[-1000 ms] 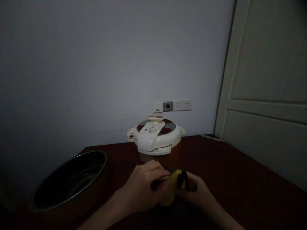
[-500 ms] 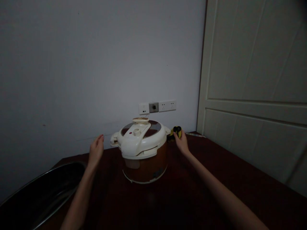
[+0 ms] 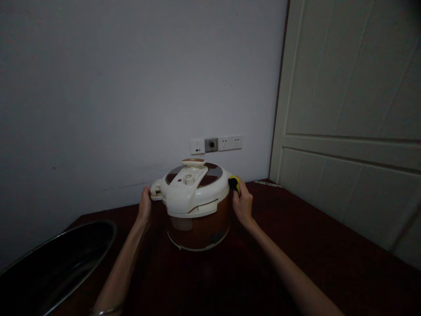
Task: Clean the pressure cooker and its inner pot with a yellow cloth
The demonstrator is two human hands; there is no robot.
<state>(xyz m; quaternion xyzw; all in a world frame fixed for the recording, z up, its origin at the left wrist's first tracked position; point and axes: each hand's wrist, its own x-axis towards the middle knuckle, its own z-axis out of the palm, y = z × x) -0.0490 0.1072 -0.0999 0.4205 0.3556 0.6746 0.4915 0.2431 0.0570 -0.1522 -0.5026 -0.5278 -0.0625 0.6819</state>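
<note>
A white-and-brown electric pressure cooker (image 3: 194, 215) stands upright on a dark red table with its lid on. My left hand (image 3: 145, 206) is closed at the cooker's left side handle; its fingertips are partly hidden behind the handle. In my right hand (image 3: 242, 204) is a small yellow-and-black brush (image 3: 234, 184), its dark bristly side against the cooker's right rim by the other handle. The fingers wrap round the brush, and part of it is hidden by them.
A large dark basin (image 3: 66, 259) with a shiny rim is at the lower left. Behind the cooker, the pale wall (image 3: 131, 87) carries sockets (image 3: 230, 142) and a switch plate (image 3: 198, 146). A white panelled door (image 3: 345, 131) stands on the right. A thin strip (image 3: 268, 184) lies by the wall.
My left hand has moved right, from beside the cooker to its left handle. My right hand has moved left and turned, bringing the brush against the cooker's right side.
</note>
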